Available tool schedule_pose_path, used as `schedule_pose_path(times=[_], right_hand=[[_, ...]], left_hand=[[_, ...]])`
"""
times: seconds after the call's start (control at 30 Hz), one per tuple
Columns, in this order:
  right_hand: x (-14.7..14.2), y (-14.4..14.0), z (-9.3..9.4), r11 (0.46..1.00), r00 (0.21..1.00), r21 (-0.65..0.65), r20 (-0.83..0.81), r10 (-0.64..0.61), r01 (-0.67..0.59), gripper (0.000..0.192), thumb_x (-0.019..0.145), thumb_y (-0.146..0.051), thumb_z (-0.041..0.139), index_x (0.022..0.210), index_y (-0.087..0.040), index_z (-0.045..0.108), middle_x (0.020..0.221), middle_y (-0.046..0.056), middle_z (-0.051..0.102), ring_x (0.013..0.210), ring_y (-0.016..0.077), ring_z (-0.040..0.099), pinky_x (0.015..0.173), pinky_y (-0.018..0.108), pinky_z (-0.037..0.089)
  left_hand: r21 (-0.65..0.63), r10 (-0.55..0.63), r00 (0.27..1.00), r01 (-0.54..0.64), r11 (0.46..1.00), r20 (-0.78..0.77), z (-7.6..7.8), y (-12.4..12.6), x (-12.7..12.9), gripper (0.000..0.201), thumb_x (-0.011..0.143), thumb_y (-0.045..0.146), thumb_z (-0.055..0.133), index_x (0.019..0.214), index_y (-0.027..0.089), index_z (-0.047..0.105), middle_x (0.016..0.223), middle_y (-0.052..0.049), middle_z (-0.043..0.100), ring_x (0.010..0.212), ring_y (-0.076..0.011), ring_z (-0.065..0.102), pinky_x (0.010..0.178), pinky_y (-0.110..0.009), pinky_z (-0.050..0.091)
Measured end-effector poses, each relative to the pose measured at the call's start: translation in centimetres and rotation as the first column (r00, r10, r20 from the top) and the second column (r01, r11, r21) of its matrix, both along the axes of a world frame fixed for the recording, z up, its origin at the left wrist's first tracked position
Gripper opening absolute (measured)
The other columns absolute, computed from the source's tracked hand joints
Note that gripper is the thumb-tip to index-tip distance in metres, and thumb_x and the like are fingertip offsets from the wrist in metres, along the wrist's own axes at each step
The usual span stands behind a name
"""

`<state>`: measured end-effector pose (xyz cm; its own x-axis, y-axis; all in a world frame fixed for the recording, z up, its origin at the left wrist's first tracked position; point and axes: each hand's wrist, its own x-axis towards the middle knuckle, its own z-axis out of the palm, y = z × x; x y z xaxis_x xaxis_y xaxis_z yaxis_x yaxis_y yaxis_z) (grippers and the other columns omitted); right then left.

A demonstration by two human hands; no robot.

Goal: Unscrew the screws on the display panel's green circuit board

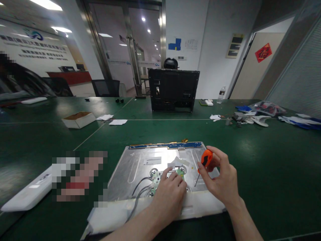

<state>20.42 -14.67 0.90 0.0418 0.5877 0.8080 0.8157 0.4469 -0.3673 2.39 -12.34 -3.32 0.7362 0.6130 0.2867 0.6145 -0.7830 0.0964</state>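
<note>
In my right hand [223, 175] is a screwdriver with an orange and black handle [206, 158]. Thumb and fingers pinch the handle, and its thin shaft points down and left above the panel. My left hand [172, 187] bends over a small green circuit board [156, 179], its fingers curled onto it; the fingertips are partly hidden. The board sits at the middle of a silver metal display panel [122, 167] lying flat. Dark cables [137, 197] run from the board's left side toward me. A blue circuit strip [150, 146] lines the panel's far edge. White padding covers its near edge.
Left of the panel lies a long white device [35, 189], beside a blurred-out patch. Farther off are an open cardboard box [79, 119], papers [118, 122] and an upright black screen housing [173, 90] with a person behind it. Parts, bags and a bottle [221, 94] stand at right.
</note>
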Motion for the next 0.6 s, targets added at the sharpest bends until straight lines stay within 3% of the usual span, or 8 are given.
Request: schedule_pose_path(times=[0.6], right_hand=[[-0.24, -0.09, -0.15, 0.999, 0.999, -0.014, 0.012, 0.034, -0.033, 0.042, 0.085, -0.024, 0.061, 0.123, -0.021, 0.044, 0.069, -0.005, 0.058, 0.049, 0.0098, 0.055, 0.046, 0.022, 0.048]], left_hand=[[-0.002, -0.033, 0.999, 0.033, 0.999, 0.006, 0.04, 0.03, -0.07, 0.006, 0.079, 0.013, 0.057, 0.08, 0.018, 0.06, 0.087, -0.004, 0.065, 0.09, -0.0217, 0.056, 0.105, -0.046, 0.027]])
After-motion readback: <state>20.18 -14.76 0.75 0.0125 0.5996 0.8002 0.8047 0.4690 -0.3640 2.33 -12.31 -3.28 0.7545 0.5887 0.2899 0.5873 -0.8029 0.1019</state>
